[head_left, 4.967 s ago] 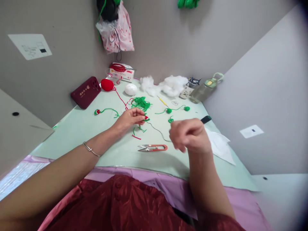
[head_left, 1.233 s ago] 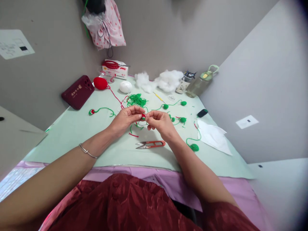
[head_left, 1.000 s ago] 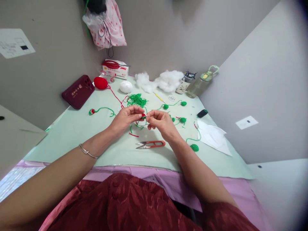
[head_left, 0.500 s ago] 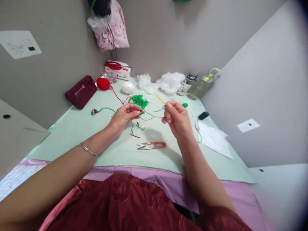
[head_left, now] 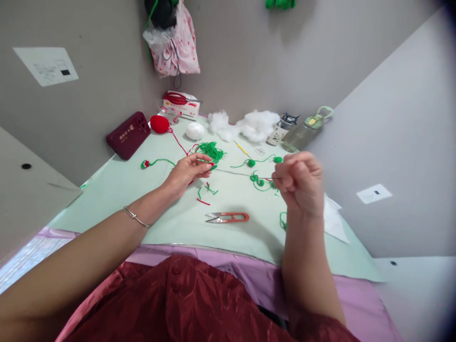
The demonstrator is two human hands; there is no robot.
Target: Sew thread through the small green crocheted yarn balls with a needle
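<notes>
My left hand [head_left: 190,172] pinches a small red and green yarn piece [head_left: 213,166] above the middle of the table. From that piece a thin strand [head_left: 233,172] runs nearly straight to my right hand [head_left: 299,180], which is closed around its far end, where a thin dark needle-like tip shows at the fingers. Beneath my hands lie short red and green yarn scraps [head_left: 204,202] and orange-handled thread snips [head_left: 228,217]. Behind my left hand is a tangle of green yarn [head_left: 212,151].
Toward the back are a red yarn ball [head_left: 159,124], a white ball [head_left: 194,131], white stuffing [head_left: 258,125], a yellow-handled hook [head_left: 242,148] and a bottle [head_left: 304,133]. A maroon phone [head_left: 128,135] leans at left. Small green pieces [head_left: 261,182] lie beside my right hand.
My right hand has moved right and nearer the camera, and the slack strand is now drawn straight. Small green pieces it had covered are visible. The view has shifted slightly.
</notes>
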